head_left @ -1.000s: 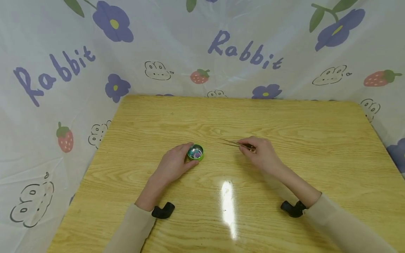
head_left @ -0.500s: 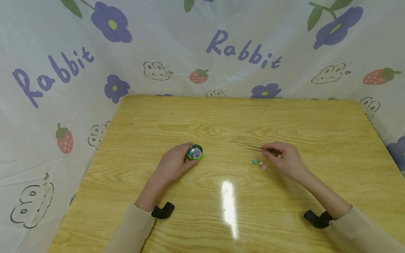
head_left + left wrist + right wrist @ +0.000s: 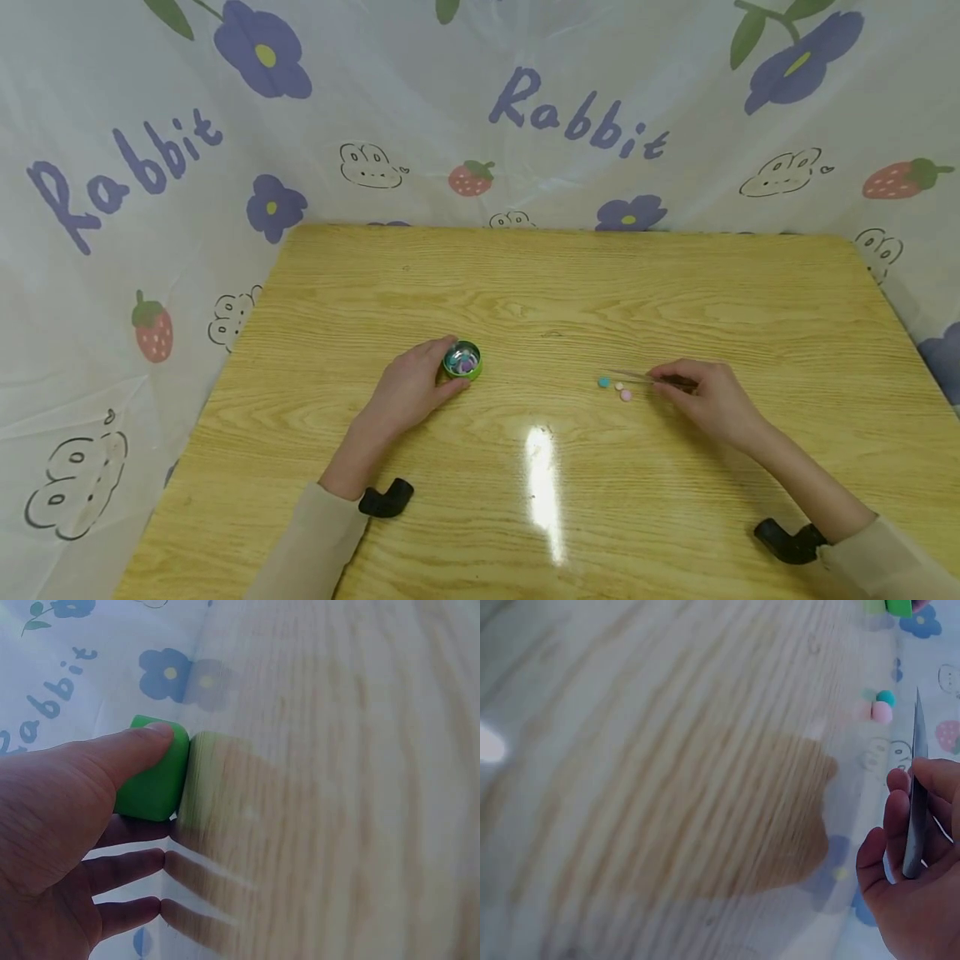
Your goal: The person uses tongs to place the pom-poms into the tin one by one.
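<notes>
My left hand [image 3: 405,385] holds a small round green tin [image 3: 463,360] on the table, thumb on one side and fingers on the other. Inside the tin lie small blue, purple and pale pieces. In the left wrist view the thumb presses the green wall [image 3: 154,780]. My right hand [image 3: 708,400] pinches a pair of thin metal tweezers [image 3: 918,802], which point left. Under and beside the tweezer tips sit a blue ball [image 3: 603,382], a small cream ball [image 3: 618,387] and a pink ball [image 3: 626,396]. Whether the tips touch any ball, I cannot tell.
The wood-grain table [image 3: 525,275] carries a bright light reflection near its front middle. Behind it and to the left hangs a patterned white sheet [image 3: 420,100]. Black curved pieces [image 3: 387,498] sit by both cuffs.
My right hand has moved right and nearer to me with the tweezers, first uncovering the three small balls, then bringing the tips beside them. The left hand and tin stay put.
</notes>
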A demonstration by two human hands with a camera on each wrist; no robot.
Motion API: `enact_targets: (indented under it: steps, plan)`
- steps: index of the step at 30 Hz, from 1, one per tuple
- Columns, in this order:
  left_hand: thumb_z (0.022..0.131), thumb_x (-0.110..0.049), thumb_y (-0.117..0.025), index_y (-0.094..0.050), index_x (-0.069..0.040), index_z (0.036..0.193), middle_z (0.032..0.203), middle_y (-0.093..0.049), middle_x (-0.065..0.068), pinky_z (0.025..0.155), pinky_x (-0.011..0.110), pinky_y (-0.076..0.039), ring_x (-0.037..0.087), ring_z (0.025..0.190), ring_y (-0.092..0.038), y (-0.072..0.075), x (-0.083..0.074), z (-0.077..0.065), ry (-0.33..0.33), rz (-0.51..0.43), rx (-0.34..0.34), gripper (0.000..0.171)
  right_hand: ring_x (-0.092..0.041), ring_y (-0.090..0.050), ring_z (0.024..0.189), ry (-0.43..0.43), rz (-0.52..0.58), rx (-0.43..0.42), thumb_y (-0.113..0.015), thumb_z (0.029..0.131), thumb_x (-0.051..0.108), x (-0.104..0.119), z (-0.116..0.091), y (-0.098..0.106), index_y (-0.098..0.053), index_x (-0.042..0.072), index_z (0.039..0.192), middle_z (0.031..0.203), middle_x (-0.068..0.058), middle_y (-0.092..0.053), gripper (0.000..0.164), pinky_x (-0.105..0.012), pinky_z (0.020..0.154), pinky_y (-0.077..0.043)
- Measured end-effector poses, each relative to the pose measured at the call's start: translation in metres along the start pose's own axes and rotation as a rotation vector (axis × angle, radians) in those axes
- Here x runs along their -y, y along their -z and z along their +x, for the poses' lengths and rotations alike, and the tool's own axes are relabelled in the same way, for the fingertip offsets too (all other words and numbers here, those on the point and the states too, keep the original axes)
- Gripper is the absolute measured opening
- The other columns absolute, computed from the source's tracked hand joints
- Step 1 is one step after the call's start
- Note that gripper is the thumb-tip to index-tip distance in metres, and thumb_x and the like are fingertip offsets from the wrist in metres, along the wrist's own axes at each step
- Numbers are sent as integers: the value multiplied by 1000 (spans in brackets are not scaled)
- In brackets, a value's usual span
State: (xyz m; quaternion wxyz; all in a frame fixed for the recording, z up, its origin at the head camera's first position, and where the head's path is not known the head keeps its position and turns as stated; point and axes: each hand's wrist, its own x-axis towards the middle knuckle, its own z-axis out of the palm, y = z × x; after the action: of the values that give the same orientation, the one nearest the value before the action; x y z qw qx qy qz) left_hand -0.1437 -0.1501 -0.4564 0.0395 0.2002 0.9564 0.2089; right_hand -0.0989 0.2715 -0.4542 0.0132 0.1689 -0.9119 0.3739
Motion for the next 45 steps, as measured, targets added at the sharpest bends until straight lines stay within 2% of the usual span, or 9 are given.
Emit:
enact_targets:
  steps: [9,20,36,45]
  plan:
    - [95,-37,-76,-51,0,148,140,-60,20,102,53,-49,37,127,-59,0,1,0,1,-8,5,69,-13,-69,88,-32,0,53,-73,93,-3,-3,-4,1,-77,2,108,103,-9,-76,17,-23,67,-56]
    - [96,-38,-75,-50,-1,149,141,-59,20,103,54,-49,38,128,-58,-1,0,-1,16,-6,13,70,-10,-66,84,-49,-6,67,-73,94,-1,-7,-4,0,-78,2,108,102,-8,-76,15,-24,65,-53]
    - [96,-38,-75,-50,-1,149,142,-59,20,103,55,-48,38,128,-57,1,-1,-1,19,-6,12,70,-18,-71,84,30,-8,17,-74,92,-2,-9,-4,-3,-78,1,105,98,-9,-76,14,-22,65,-56]
    - [95,-37,-75,-51,0,149,141,-59,20,102,54,-49,38,127,-58,1,-1,-1,8,-3,4,69,-23,-72,83,78,-48,-22,-75,91,-2,-7,4,-4,-78,-1,106,99,-11,-76,15,-24,65,-56]
